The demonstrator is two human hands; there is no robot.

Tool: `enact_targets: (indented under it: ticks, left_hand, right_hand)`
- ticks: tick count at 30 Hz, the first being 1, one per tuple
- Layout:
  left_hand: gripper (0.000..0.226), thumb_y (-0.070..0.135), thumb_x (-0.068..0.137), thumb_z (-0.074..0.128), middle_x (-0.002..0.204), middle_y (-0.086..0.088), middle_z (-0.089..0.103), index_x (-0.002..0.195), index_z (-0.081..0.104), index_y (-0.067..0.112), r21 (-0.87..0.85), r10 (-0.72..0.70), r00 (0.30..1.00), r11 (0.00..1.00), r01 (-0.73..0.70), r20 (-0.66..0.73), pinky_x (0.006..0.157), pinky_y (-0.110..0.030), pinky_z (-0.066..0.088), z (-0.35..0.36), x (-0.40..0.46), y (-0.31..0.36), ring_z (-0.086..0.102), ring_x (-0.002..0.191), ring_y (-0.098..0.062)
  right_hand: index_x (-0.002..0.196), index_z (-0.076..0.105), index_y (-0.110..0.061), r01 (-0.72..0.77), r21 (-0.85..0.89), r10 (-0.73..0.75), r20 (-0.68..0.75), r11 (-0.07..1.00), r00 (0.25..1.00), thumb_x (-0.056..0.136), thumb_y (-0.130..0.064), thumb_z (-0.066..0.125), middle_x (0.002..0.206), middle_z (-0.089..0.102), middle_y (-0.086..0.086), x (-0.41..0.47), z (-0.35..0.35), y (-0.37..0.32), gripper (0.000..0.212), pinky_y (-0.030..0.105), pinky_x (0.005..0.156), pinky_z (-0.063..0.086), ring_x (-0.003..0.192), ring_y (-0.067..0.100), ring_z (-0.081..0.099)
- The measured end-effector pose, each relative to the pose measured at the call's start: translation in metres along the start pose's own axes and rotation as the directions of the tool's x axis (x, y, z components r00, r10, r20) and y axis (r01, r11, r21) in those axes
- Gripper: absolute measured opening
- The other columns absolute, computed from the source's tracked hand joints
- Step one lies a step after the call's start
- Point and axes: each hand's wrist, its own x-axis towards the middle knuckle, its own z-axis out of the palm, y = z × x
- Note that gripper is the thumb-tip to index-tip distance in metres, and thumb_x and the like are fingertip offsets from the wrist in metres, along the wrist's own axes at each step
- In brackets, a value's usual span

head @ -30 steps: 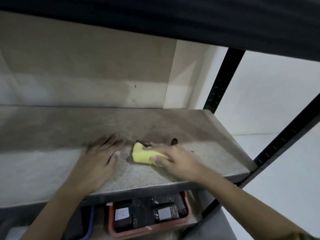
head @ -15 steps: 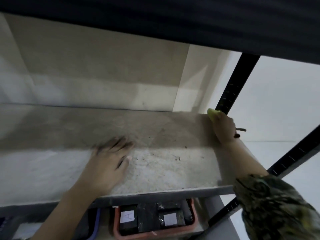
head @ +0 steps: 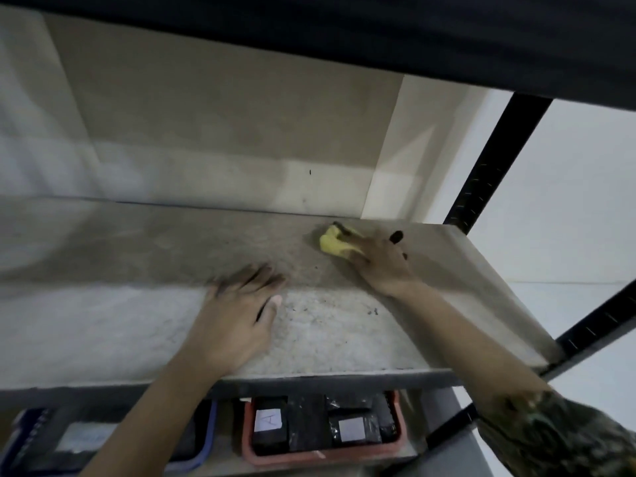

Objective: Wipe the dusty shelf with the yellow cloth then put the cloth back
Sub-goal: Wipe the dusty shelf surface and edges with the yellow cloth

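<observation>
The wiping looks to be mid-way: the right hand (head: pixel 382 261) has its fingers curled over the bunched yellow cloth (head: pixel 335 244), pressing it to the shelf (head: pixel 137 325) near the back right corner. The left hand (head: pixel 237 318) lies flat and open on the board, holding nothing. Specks remain near the front, so more passes seem needed, and the cloth is not yet put back.

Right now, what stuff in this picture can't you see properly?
Head view only:
- Yellow cloth: partly hidden under the right hand.
- Left hand: fingertips smeared by motion blur.
- Black items in the red tray: tops cut off by the shelf front edge; one label reads "A", the other looks blank.
- Blue bin: contents blurred, blocked by the left forearm.
</observation>
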Motion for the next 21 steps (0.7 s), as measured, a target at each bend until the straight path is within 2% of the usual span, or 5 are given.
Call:
enact_targets:
  ticks: [7, 12, 16, 19, 21]
  left_hand:
    - [0.083, 0.055, 0.077, -0.008, 0.151, 0.01, 0.032, 0.139, 0.04, 0.03, -0.063, -0.009, 0.998, 0.998, 0.005, -0.069, 0.116, -0.04, 0.015, -0.001, -0.001, -0.002, 0.019, 0.143, -0.007]
    - [0.07, 0.052, 0.084, 0.002, 0.154, 0.01, 0.026, 0.142, 0.035, 0.032, -0.109, -0.021, 0.999, 0.994, 0.016, -0.041, 0.115, -0.034, 0.009, -0.011, -0.006, 0.001, 0.013, 0.144, -0.006]
    - [0.086, 0.063, 0.07, -0.008, 0.154, 0.013, 0.023, 0.143, 0.03, 0.038, -0.013, -0.019, 0.999, 1.0, 0.018, -0.042, 0.112, -0.039, 0.013, -0.021, -0.012, -0.013, 0.013, 0.144, -0.008]
    - [0.083, 0.067, 0.07, -0.005, 0.155, 0.015, 0.02, 0.143, 0.025, 0.042, 0.053, -0.013, 1.0, 0.998, 0.015, -0.026, 0.113, -0.046, 0.012, -0.024, -0.018, -0.034, 0.012, 0.144, -0.008]
    - [0.084, 0.07, 0.069, -0.004, 0.155, 0.014, 0.02, 0.142, 0.026, 0.043, 0.073, -0.035, 0.999, 0.997, 0.037, -0.016, 0.114, -0.049, 0.01, -0.027, -0.023, -0.052, 0.013, 0.144, -0.009]
  right_hand:
    - [0.122, 0.055, -0.034, 0.244, 0.146, -0.268, 0.178, 0.959, 0.947, 0.095, -0.036, 0.044, 0.116, 0.065, -0.009, -0.104, -0.006, -0.079, 0.029, 0.012, 0.063, 0.037, 0.081, -0.002, 0.054]
    - [0.096, 0.06, -0.029, -0.12, 0.467, 0.182, -0.088, 0.876, 0.979, 0.094, -0.031, 0.047, 0.081, 0.062, -0.01, -0.119, -0.058, -0.053, 0.013, 0.012, 0.061, 0.042, 0.068, -0.001, 0.056]
    - [0.09, 0.06, -0.009, -0.335, 0.192, 0.385, -0.386, 0.923, 0.838, 0.094, -0.019, 0.045, 0.082, 0.064, 0.019, -0.103, -0.098, 0.031, 0.019, 0.034, 0.06, 0.035, 0.073, 0.031, 0.055]
    - [0.107, 0.059, -0.013, -0.496, -0.039, 0.465, -0.291, 0.868, 0.836, 0.093, -0.022, 0.041, 0.098, 0.066, 0.023, -0.108, -0.088, 0.08, 0.024, 0.036, 0.069, 0.04, 0.082, 0.035, 0.056]
    - [0.126, 0.049, -0.025, -0.558, -0.115, 0.54, -0.156, 0.822, 0.827, 0.093, -0.045, 0.036, 0.13, 0.056, 0.012, -0.116, -0.073, 0.087, 0.041, 0.045, 0.09, 0.041, 0.112, 0.036, 0.051]
